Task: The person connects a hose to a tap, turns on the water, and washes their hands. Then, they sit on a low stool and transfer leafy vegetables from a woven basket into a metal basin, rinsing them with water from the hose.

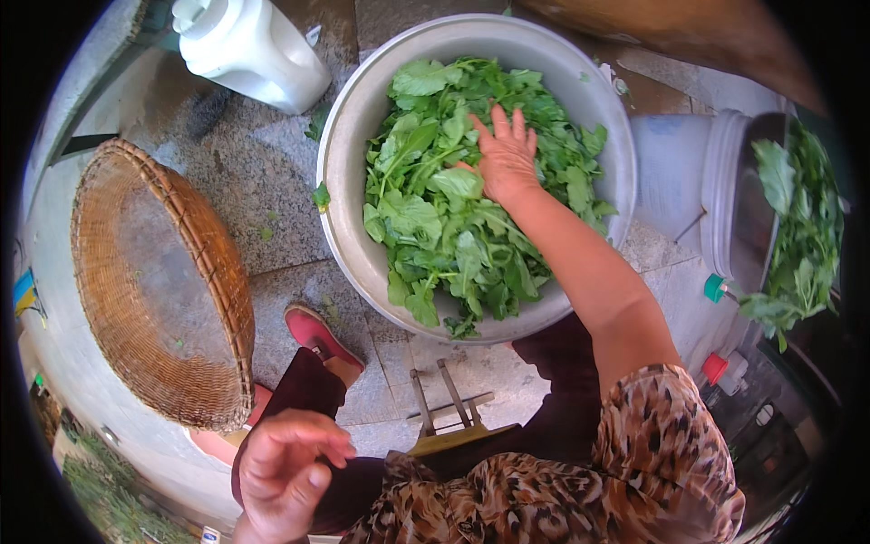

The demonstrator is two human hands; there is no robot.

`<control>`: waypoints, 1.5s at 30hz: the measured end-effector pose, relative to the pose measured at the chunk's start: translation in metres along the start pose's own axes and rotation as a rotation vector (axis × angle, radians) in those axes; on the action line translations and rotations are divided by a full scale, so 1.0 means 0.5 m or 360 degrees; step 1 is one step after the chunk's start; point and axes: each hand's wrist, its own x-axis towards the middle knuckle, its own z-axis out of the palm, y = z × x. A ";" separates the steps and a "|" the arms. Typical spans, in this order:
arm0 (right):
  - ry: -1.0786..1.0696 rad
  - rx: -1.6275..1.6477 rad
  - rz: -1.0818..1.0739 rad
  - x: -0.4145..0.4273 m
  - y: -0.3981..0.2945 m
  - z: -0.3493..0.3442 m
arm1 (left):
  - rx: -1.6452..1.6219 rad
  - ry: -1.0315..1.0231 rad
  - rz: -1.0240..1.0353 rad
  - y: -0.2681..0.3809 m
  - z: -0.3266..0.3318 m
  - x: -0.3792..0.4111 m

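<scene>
A large round metal basin (pixel 348 183) stands on the paving in front of me, heaped with leafy greens (pixel 414 214). On top of the heap rests my right hand (pixel 508 153), palm down and fingers spread. Leaves partly cover its thumb side, and I see nothing gripped in it. My left hand (pixel 289 459) is raised above my lap, half curled, with thumb and fingers apart and nothing held. It is away from the basin, below the wicker basket (pixel 221 238) in the picture.
A white plastic jug (pixel 255 58) stands beyond the basket. Right of the basin is a whitish plastic bucket (pixel 673 177), with more leafy greens (pixel 805 231) beside it. Under me is a low stool (pixel 459 438). A red shoe (pixel 319 333) is near the basin. Stray leaves (pixel 321 197) cling to the rim.
</scene>
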 end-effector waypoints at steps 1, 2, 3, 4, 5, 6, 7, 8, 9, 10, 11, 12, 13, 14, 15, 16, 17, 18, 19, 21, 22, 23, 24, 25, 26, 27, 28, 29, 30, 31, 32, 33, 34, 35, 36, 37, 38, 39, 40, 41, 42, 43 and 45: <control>0.0034 -0.0015 0.0016 -0.016 0.013 -0.006 | 0.0003 -0.0038 -0.0060 0.002 0.004 0.014; 0.0071 -0.0019 0.0006 -0.019 0.017 -0.005 | 0.0009 -0.0051 -0.0108 0.006 0.005 0.026; 0.0126 -0.0025 -0.0019 -0.019 0.023 0.003 | -0.0040 -0.0066 -0.0153 0.009 0.004 0.040; 0.0098 -0.0012 -0.0017 -0.014 0.015 0.005 | -0.0034 -0.0075 -0.0161 0.013 0.002 0.040; 0.0071 0.0000 -0.0015 -0.005 0.007 0.005 | -0.0028 -0.0084 -0.0168 0.015 0.001 0.045; 0.0062 0.0009 -0.0011 0.004 0.000 -0.004 | -0.0018 -0.0102 -0.0159 0.022 0.000 0.053; 0.0042 0.0004 -0.0009 0.005 -0.003 -0.005 | -0.0126 -0.0331 -0.0158 0.025 -0.011 0.060; 0.0006 -0.0007 -0.0001 0.003 0.000 -0.004 | -0.0150 -0.0332 -0.0199 0.025 -0.004 0.064; -0.0021 -0.0015 0.0002 0.000 0.005 0.000 | -0.0100 -0.0252 -0.0375 0.032 0.007 0.065; -0.0030 -0.0010 0.0005 0.000 0.008 0.000 | -0.0020 -0.0183 -0.0408 0.016 0.019 0.071; -0.0095 -0.0038 0.0032 -0.002 0.014 -0.001 | 0.0090 -0.0152 -0.0316 -0.011 0.024 0.082; -0.0121 -0.0062 0.0053 -0.007 0.018 -0.019 | 0.0272 -0.0173 -0.0279 -0.026 0.026 0.087; -0.0207 -0.0055 0.0093 -0.004 0.017 -0.040 | 0.0450 -0.0213 -0.0183 -0.035 0.030 0.098; -0.0307 -0.0041 0.0113 0.001 0.002 -0.068 | 0.0617 -0.0185 -0.0160 -0.040 0.033 0.103; -0.0488 -0.0037 0.0120 0.009 -0.013 -0.116 | 0.0608 -0.0070 -0.0197 -0.069 0.028 0.106; -0.0674 -0.0049 0.0143 0.007 -0.031 -0.162 | 0.0737 0.0020 -0.0160 -0.098 0.023 0.108; -0.0732 0.0011 0.0207 -0.001 -0.063 -0.226 | 0.0885 0.0088 -0.0088 -0.150 0.006 0.106; -0.0795 0.0066 0.0283 -0.016 -0.082 -0.290 | 0.1170 0.0132 -0.0092 -0.197 -0.006 0.097; -0.0472 0.0235 0.0219 -0.037 -0.031 -0.270 | 0.1230 0.0086 -0.0068 -0.195 0.012 0.095; -0.0190 0.0626 0.0165 -0.077 0.005 -0.282 | 0.1287 0.0104 -0.0019 -0.124 0.038 0.064; -0.0220 0.0833 0.0191 -0.099 0.000 -0.322 | 0.1273 0.0147 0.0029 -0.073 0.050 0.041; 0.0075 0.0760 0.0004 -0.128 0.008 -0.323 | 0.1256 0.0179 0.0078 -0.027 0.065 0.019; 0.0393 0.0669 -0.0150 -0.159 0.031 -0.332 | 0.1282 0.0188 0.0105 0.021 0.077 0.012; 0.0156 0.0648 -0.0021 -0.187 0.031 -0.372 | 0.1314 0.0212 0.0125 0.070 0.076 0.005; -0.0088 0.0610 0.0120 -0.213 0.030 -0.411 | 0.1334 0.0221 0.0139 0.116 0.078 0.002; -0.0142 0.0605 0.0057 -0.219 0.033 -0.437 | 0.1414 0.0251 0.0157 0.170 0.078 0.009; -0.0208 0.0590 0.0007 -0.236 0.036 -0.453 | 0.1486 0.0268 0.0164 0.219 0.076 0.009; -0.0273 0.0576 -0.0048 -0.242 0.041 -0.472 | 0.1484 0.0304 0.0285 0.259 0.069 0.009; -0.0406 0.0685 -0.0062 -0.233 0.031 -0.505 | 0.1491 0.0355 0.0417 0.302 0.058 0.017; -0.0531 0.0781 -0.0058 -0.223 0.010 -0.550 | 0.1522 0.0415 0.0467 0.340 0.049 0.029; -0.0654 0.0888 -0.0056 -0.205 -0.015 -0.593 | 0.1562 0.0478 0.0518 0.385 0.037 0.042; -0.0591 0.0869 -0.0121 -0.180 -0.042 -0.642 | 0.1608 0.0550 0.0554 0.423 0.019 0.058; -0.0537 0.0850 -0.0182 -0.152 -0.074 -0.703 | 0.1724 0.0586 0.0666 0.456 -0.005 0.086; -0.0493 0.0826 -0.0231 -0.125 -0.100 -0.752 | 0.1832 0.0610 0.0769 0.484 -0.028 0.120; -0.0451 0.0843 -0.0265 -0.096 -0.124 -0.784 | 0.1766 0.0608 0.0641 0.519 -0.046 0.155; -0.0390 0.0854 -0.0305 -0.051 -0.148 -0.817 | 0.1699 0.0607 0.0533 0.559 -0.066 0.200; -0.0343 0.0858 -0.0348 -0.010 -0.172 -0.854 | 0.1710 0.0646 0.0568 0.578 -0.090 0.237; -0.0280 0.0912 -0.0407 0.026 -0.205 -0.897 | 0.1718 0.0680 0.0611 0.600 -0.120 0.271; -0.0188 0.0971 -0.0490 0.084 -0.252 -0.944 | 0.1735 0.0735 0.0682 0.638 -0.157 0.316; -0.0052 0.0951 -0.0589 0.139 -0.301 -0.995 | 0.1756 0.0756 0.0741 0.665 -0.195 0.353; 0.0058 0.0930 -0.0679 0.189 -0.351 -1.039 | 0.1773 0.0770 0.0773 0.679 -0.229 0.380; 0.0170 0.0923 -0.0701 0.242 -0.402 -1.079 | 0.1800 0.0782 0.0722 0.711 -0.251 0.402; 0.0471 0.0843 -0.0879 0.359 -0.497 -1.146 | 0.1938 0.0839 0.0805 0.760 -0.319 0.447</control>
